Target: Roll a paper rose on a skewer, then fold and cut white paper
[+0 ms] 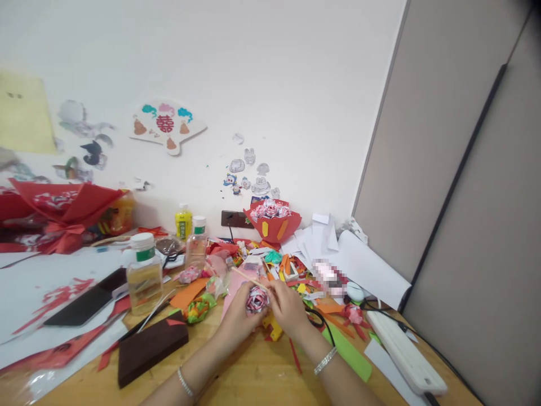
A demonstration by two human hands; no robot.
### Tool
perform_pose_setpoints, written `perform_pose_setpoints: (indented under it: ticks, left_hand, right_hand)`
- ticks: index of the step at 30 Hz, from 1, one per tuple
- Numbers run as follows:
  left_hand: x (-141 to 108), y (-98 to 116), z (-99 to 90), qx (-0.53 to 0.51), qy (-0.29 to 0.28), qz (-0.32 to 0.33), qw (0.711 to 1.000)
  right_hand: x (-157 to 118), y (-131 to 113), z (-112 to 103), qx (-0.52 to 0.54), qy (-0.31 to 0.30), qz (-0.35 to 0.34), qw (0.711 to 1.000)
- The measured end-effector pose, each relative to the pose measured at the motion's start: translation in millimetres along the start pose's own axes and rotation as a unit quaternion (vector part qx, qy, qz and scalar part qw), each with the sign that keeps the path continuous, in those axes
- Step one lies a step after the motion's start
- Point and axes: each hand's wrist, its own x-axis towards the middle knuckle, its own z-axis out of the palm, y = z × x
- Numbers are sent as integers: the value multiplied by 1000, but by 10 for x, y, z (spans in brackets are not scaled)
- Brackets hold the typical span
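A pink, white and dark paper rose (257, 299) is held above the front middle of the table. My left hand (239, 316) wraps round its left side and underside, fingers closed on it. On the rose's right, my right hand (288, 307) pinches a thin light wooden stick (247, 277), which slants up to the left across the top of the rose. Pink paper (231, 290) lies just behind my left hand. Beneath my right hand is a yellow piece (274, 329). Whether the stick touches the rose is too small to tell.
Paper scraps cover the table (240, 378). A bottle of clear liquid (144, 276), a dark block (152, 347) and a black tablet (87, 299) stand or lie left. A red bouquet (274, 221) is behind my hands; a white power strip (406, 352) lies right, with black cables nearby.
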Motion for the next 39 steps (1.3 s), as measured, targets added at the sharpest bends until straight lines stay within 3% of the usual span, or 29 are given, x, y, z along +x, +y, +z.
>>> perform_pose_setpoints:
  ticks: [18,24,28,32,39]
  left_hand:
    - [-20,93,5,-36,-17,-31,999]
    - [-24,69,19,-39,-20,-41,998]
    - [-21,60,28,-40,8,-62,997]
    - [-6,104,22,-66,33,-94,993]
    - [4,135,-6,-64,18,-91,994]
  right_hand:
    - [-29,-19,17,-13,29,-14,999]
    - [-39,48,70,-67,30,-29,997]
    - [-31,103,96,-104,9,-52,993]
    - [-16,87,74,-79,-9,-15,997]
    - [-30,66,108,-46,-11,21,999]
